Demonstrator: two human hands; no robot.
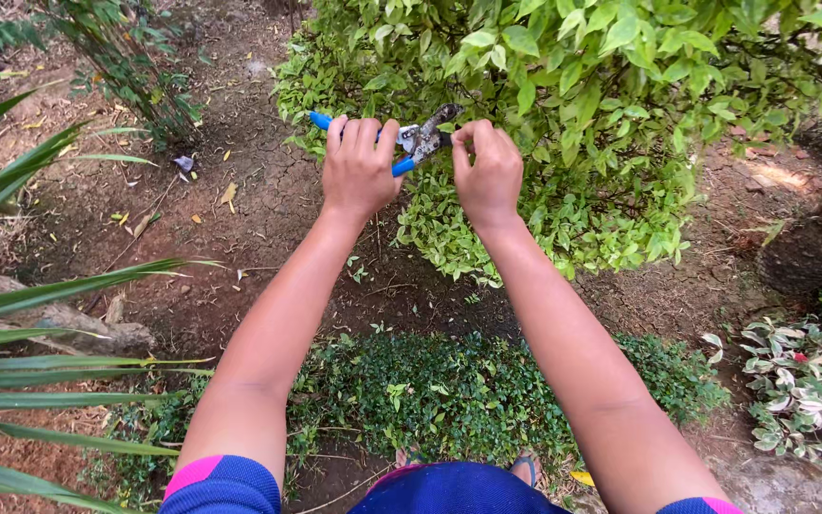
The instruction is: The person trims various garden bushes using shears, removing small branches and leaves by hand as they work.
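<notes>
The pruning shears (401, 143) sit at the near edge of the leafy green shrub (601, 114), blades pointing into its foliage. The left hand (362, 167) is wrapped tight around the blue handles, fingers curled over them. The right hand (489, 171), just beside the shears on the shrub side, is pinched shut at the blade end, seemingly on a twig, though what it holds is hidden behind the fingers. The shears look rigid and fairly light; the coated handles give a sure grip, and they are the only safe place to hold, since the worn metal blades are sharp. The shrub's stems are thin and springy and would bend before they cut. Nearer the person than the shrub lies a low mat of groundcover (449, 390), on bare soil (240, 209).
</notes>
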